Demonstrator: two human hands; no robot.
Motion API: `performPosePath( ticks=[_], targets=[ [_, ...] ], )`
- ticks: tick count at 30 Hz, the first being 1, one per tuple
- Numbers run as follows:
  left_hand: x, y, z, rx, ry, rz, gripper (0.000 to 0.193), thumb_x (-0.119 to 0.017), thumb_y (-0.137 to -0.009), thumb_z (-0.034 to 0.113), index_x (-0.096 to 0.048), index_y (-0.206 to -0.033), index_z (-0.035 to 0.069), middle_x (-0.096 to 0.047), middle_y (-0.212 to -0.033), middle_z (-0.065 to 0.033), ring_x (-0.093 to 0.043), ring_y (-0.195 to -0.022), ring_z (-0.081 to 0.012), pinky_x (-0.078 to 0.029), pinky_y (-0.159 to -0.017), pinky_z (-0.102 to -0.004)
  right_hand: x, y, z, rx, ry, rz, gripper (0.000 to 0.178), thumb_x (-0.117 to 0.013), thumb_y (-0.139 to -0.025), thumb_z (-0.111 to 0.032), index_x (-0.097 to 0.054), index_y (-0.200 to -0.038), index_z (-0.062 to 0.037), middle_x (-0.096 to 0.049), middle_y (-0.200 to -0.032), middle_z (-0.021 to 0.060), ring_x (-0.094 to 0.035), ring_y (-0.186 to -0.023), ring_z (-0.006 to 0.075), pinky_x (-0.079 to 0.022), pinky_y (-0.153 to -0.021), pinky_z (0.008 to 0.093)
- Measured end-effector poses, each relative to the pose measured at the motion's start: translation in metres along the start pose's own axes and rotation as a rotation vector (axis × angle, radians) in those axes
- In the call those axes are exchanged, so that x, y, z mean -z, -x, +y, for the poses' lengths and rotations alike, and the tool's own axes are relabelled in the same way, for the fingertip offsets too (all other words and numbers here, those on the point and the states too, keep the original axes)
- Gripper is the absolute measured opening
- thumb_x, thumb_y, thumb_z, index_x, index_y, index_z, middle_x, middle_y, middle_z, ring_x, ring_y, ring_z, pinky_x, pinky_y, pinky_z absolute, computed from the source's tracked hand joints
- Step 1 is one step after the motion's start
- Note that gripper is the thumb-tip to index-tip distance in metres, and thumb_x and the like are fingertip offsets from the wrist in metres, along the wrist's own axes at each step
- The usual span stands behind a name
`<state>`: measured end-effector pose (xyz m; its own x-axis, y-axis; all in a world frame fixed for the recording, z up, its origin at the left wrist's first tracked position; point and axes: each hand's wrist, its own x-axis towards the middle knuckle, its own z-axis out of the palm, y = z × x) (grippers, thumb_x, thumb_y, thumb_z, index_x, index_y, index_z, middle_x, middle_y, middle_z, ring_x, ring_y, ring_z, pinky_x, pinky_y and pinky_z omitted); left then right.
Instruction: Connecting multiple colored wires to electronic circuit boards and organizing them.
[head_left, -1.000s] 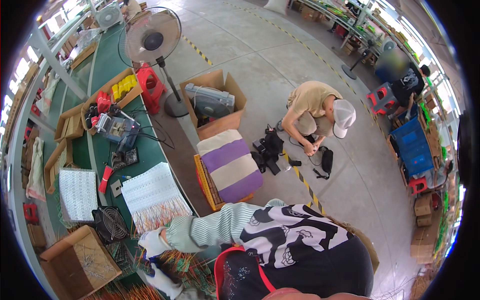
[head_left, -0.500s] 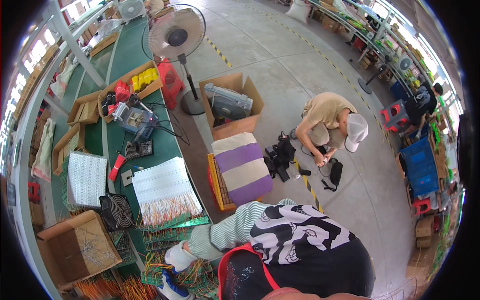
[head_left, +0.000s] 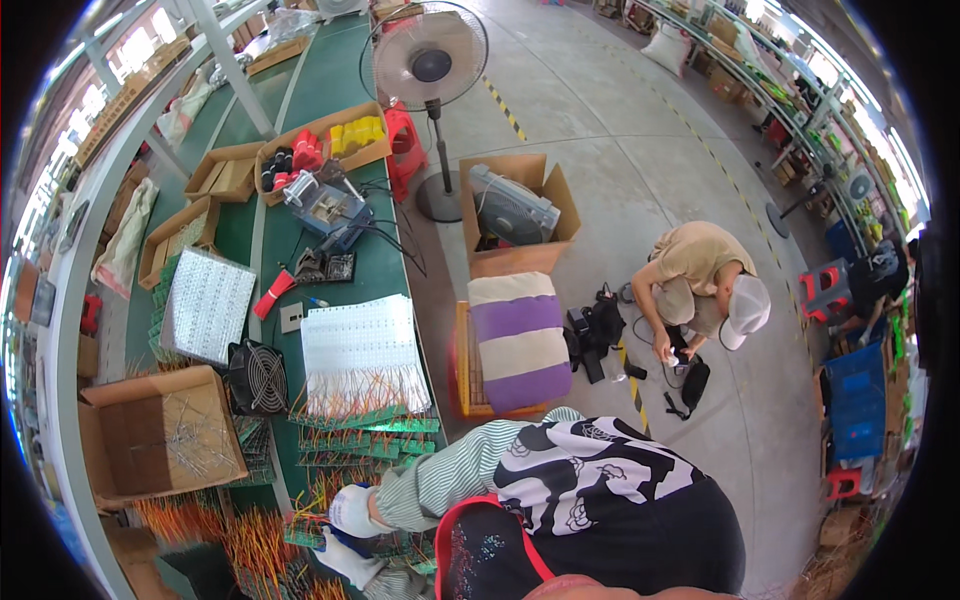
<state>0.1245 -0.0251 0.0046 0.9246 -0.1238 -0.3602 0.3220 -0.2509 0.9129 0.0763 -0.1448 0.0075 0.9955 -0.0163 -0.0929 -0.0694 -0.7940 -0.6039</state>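
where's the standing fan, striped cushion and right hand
Standing fan point(head_left: 431, 65): head view, dark hub.
Striped cushion point(head_left: 520, 350): head view, lower pale stripe.
Right hand point(head_left: 354, 510): head view, back of glove.

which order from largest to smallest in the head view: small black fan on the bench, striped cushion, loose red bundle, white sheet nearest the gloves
Largest: striped cushion and white sheet, too alike to rank
Next: small black fan
Smallest: red bundle
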Motion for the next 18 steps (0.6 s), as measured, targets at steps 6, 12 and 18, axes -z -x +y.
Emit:
performPosePath(
  ticks=[6, 12, 18],
  targets=[
    [0.045, 0.057, 0.048, 0.046, 0.291, -0.201, 0.028, -0.056, -0.090, 0.019, -0.060, -0.111, 0.001, -0.063, -0.101, -0.0085, -0.062, -0.089, -0.0194, -0.049, -0.079, -0.0335, 0.052, 0.013, -0.006, 0.112, -0.371, -0.407, 0.047, -0.068, -0.071, -0.046, -0.067, -0.091, -0.0035, -0.067, -0.086, 0.0175, -0.065, -0.082, 0.0316, -0.050, -0.069, 0.0438],
    [0.044, 0.038, -0.010, -0.059, 0.392, 0.102, 0.028, -0.065, -0.082, 0.005, -0.060, -0.109, 0.001, -0.065, -0.097, -0.0067, -0.062, -0.084, -0.0174, -0.050, -0.075, -0.0312, 0.031, 0.025, -0.026, 0.140, -0.024, -0.373, 0.034, -0.059, -0.080, -0.033, -0.064, -0.085, 0.0004, -0.066, -0.089, 0.0189, -0.064, -0.089, 0.0318, -0.050, -0.078, 0.0407],
    [0.038, 0.034, -0.043, -0.010, -0.119, 0.487, 0.028, -0.066, -0.082, 0.009, -0.061, -0.108, 0.002, -0.067, -0.092, -0.0070, -0.063, -0.081, -0.0178, -0.050, -0.074, -0.0309, -0.020, 0.022, -0.042, 0.312, 0.316, -0.393, 0.024, -0.056, -0.082, -0.023, -0.067, -0.089, -0.0022, -0.069, -0.088, 0.0141, -0.067, -0.083, 0.0299, -0.053, -0.072, 0.0406]
  ],
)
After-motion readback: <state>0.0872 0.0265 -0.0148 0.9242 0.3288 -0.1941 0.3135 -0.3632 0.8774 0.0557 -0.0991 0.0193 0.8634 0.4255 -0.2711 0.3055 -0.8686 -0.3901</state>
